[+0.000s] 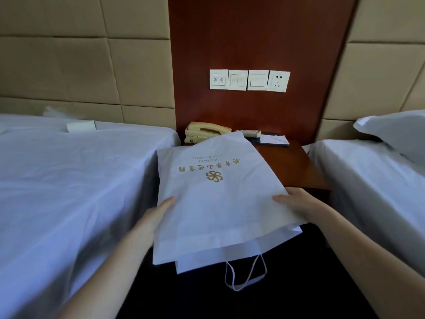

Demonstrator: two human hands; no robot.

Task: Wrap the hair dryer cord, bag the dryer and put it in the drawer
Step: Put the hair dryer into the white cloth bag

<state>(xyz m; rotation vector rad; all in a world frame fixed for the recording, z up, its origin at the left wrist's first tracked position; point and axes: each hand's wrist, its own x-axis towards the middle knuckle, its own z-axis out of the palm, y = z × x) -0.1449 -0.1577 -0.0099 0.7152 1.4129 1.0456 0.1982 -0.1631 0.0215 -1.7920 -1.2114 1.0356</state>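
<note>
A white-sheeted bed [69, 180] fills the left side, at 9 o'clock. At 8 o'clock from the centre, the left hand [158, 215] grips the left edge of a white fabric bag [218, 203] printed with a gold emblem, with one digit laid along the top and the rest hidden beneath. The bag is held nearly flat above a dark red wooden nightstand [294, 166], and its open mouth and white cord loop [246, 275] hang toward 6 o'clock. At 12 o'clock of the bag, a cream corded telephone [204, 132] is seen on the nightstand. At 4 o'clock the right hand [296, 203] pinches the bag's right edge, thumb on top. A second white bed [368, 180] lies at 3 o'clock. Bagging appears to be the step in hand. The mouth would best be spread wide and the loop kept clear, so that the dryer can be slid in without snagging. The hair dryer is not seen. The bag looks thin, but whether the dryer is inside cannot be told. The drawer is not in view.
</note>
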